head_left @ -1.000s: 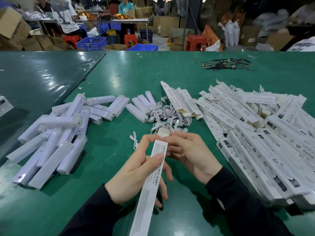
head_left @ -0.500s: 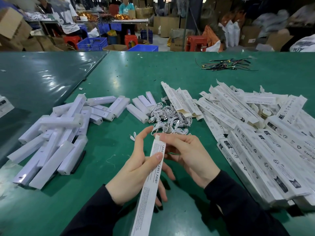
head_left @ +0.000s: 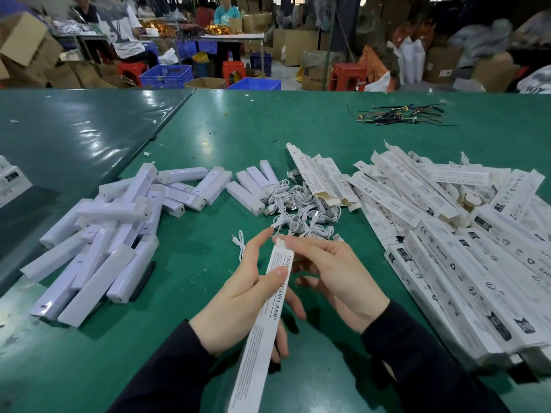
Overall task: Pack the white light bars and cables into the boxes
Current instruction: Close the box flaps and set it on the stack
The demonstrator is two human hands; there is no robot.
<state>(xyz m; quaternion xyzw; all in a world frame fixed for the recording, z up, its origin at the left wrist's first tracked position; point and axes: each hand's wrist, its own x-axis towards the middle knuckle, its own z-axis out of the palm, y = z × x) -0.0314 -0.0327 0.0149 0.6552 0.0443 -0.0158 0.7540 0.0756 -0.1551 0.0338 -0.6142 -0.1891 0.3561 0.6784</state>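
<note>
Now left hand grips one box; right hand seemingly pinches its flap.

Green table: glossy covering, catching overhead light, lying just beside a second darker table at left. Bundle of thin dark wires: lying loose on the far right part of the green table. Blue plastic crates: sitting on the floor beyond the far edge. Red stools: standing among the crates. Brown cardboard cartons: stacking up at far left and along the back. People: sitting and standing at a far bench, which is carrying shiny gold items.
</note>
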